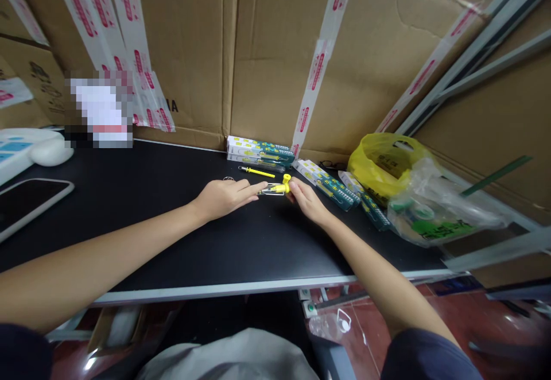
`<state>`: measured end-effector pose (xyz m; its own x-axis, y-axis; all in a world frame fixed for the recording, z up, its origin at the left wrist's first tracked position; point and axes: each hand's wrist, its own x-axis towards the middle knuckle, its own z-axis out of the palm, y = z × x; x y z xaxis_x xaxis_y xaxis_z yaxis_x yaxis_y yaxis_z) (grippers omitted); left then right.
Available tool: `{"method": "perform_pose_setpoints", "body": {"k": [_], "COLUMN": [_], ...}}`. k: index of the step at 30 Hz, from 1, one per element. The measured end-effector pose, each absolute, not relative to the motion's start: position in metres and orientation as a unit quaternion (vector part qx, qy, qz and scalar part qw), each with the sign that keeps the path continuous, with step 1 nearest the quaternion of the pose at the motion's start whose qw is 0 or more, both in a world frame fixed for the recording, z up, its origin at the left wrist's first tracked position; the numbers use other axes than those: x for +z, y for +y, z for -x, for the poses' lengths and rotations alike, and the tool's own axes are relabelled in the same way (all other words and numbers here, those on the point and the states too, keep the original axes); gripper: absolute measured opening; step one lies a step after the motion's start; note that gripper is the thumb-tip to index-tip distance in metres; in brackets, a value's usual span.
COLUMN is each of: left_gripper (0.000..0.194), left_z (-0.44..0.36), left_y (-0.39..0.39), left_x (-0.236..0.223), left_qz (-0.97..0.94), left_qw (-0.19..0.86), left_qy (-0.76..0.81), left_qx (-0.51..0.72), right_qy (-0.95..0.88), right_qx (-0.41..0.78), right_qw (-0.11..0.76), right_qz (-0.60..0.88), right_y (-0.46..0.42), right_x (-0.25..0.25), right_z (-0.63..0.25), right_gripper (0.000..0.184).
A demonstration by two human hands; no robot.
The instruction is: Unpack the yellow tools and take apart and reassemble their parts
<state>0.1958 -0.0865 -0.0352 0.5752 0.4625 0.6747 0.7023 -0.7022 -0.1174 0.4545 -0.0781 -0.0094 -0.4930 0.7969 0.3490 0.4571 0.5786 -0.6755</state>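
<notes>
My left hand (227, 195) lies on the black table (172, 242), fingers stretched toward a small clear packet with a yellow tool (275, 188) in it, fingertips touching its left end. On the packet's right end my right hand (305, 197) pinches the yellow part. A loose yellow screwdriver-like tool (257, 171) lies just behind them. Boxed packs of the same tool (258, 150) are stacked at the back against the cardboard. More packs (331, 185) lie to the right of my right hand.
A yellow plastic bag (383, 162) and a clear bag with green items (434, 210) sit at the right. A dark tablet (26, 199) and a white device (30, 147) lie at the far left. Taped cardboard boxes (275, 53) wall the back.
</notes>
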Motion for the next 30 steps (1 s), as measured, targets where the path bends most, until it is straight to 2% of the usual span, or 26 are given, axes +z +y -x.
{"method": "perform_pose_setpoints", "body": {"k": [5,10,17,30], "left_gripper": [0.036,0.036,0.036,0.034], "left_z": [-0.1962,-0.1959,-0.1943,-0.1973], "left_y": [-0.087,-0.0848,-0.0789,-0.0841], "left_x": [-0.0343,-0.035,-0.0399,-0.038], "left_qz": [0.863,0.863,0.86,0.862], "left_qw": [0.227,0.209,0.234,0.239], "left_qy": [-0.34,-0.355,-0.369,-0.386], "left_qx": [-0.297,-0.293,-0.263,-0.226], "right_qy": [-0.824,-0.823,-0.809,-0.801], "right_qx": [0.266,0.28,0.372,0.389], "right_qw": [0.336,0.333,0.324,0.313], "right_qz": [0.37,0.366,0.32,0.33], "right_y": [-0.0789,-0.0797,-0.0769,-0.074], "right_x": [-0.0078,-0.0069,-0.0135,-0.0161], "right_z": [-0.4541,-0.4536,-0.4561,-0.4566], "right_gripper": [0.044,0.041,0.028,0.03]}}
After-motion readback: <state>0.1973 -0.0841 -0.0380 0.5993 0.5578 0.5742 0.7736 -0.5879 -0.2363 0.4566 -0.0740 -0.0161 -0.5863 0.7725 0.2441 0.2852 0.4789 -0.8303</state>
